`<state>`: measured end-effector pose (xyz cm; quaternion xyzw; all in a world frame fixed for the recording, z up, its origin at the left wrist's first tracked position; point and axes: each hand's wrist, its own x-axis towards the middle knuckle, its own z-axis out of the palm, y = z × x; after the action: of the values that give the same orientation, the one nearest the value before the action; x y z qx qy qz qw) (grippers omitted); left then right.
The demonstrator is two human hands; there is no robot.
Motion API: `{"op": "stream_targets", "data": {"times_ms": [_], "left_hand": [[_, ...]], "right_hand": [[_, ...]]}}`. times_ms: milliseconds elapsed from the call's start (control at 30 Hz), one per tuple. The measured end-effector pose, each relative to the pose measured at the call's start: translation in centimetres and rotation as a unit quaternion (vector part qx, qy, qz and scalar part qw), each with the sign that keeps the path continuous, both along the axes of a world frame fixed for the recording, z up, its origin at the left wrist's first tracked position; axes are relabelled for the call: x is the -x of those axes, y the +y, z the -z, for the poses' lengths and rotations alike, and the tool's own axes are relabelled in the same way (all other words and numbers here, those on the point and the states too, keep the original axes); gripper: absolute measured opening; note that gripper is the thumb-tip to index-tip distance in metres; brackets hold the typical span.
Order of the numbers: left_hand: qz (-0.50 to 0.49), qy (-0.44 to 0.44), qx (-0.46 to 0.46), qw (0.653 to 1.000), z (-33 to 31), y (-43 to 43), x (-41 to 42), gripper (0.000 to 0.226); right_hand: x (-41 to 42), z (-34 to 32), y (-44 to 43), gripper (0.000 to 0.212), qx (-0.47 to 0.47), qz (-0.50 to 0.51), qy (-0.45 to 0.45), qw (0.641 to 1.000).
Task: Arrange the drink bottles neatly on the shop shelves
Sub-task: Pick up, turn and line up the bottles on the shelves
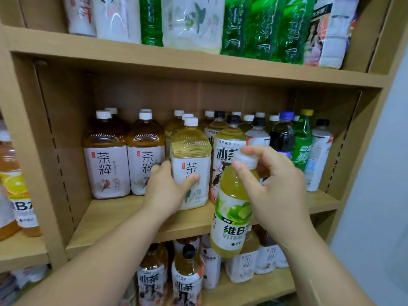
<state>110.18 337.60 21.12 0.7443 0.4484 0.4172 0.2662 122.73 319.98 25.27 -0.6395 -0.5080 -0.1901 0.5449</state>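
Observation:
On the middle shelf (123, 219) stands a pale yellow tea bottle (191, 151) with a white cap and white label. My left hand (164, 191) grips its lower body, thumb across the label. My right hand (273, 186) holds a green lime vitamin drink bottle (234, 215) by its white cap and neck, hanging in front of the shelf edge. Two amber tea bottles (106, 155) stand to the left.
Iced tea bottles (223, 149), a dark cola bottle (282, 135), a green soda bottle (303, 142) and a white-labelled bottle (319, 155) fill the shelf's right side. More bottles crowd the upper shelf (154, 60) and lower shelf. Orange drinks (13, 186) stand in the left bay.

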Motion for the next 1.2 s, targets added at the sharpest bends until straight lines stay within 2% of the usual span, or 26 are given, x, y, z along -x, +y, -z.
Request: {"op": "stream_targets", "data": {"times_ms": [100, 167, 200, 300, 367, 400, 533, 633, 767, 1200], "left_hand": [[0.001, 0.006, -0.012, 1.000, 0.6, -0.5, 0.7, 0.073], [-0.001, -0.046, -0.028, 0.999, 1.1, -2.2, 1.9, 0.088], [0.013, -0.090, -0.034, 0.995, 1.4, -3.3, 2.7, 0.087], [0.173, -0.173, 0.009, 0.970, 2.4, -6.5, 5.4, 0.074], [0.293, -0.155, 0.058, 0.942, 2.4, -8.0, 6.9, 0.070], [0.305, -0.126, 0.053, 0.943, 2.4, -8.2, 7.5, 0.071], [0.157, -0.055, -0.043, 0.985, 2.3, -8.0, 10.4, 0.065], [0.115, -0.059, -0.043, 0.991, 1.9, -8.0, 13.9, 0.055], [0.059, -0.066, -0.062, 0.994, 1.2, -8.0, 19.2, 0.052], [0.010, -0.079, -0.063, 0.995, 0.0, -5.4, 37.6, 0.043]], "right_hand": [[0.1, 0.5, -0.1, 0.022, -0.002, -0.023, 0.017, 1.000], [0.6, 0.9, 0.2, 0.021, -0.007, -0.049, 0.025, 0.998], [1.0, 1.1, 0.4, 0.022, -0.005, -0.065, 0.029, 0.997], [2.4, 1.9, 1.3, 0.024, 0.011, -0.117, 0.045, 0.992], [3.4, 2.0, 2.1, 0.027, 0.017, -0.143, 0.041, 0.989], [4.1, 1.9, 2.6, 0.028, 0.015, -0.155, 0.036, 0.987], [7.2, 1.6, 4.6, 0.027, 0.001, -0.206, 0.016, 0.978], [10.6, 1.2, 6.0, 0.023, -0.008, -0.240, 0.004, 0.971], [15.7, 0.3, 7.4, 0.021, -0.024, -0.299, 0.010, 0.954], [34.1, -1.2, 11.7, 0.021, -0.021, -0.351, 0.018, 0.936]]}}
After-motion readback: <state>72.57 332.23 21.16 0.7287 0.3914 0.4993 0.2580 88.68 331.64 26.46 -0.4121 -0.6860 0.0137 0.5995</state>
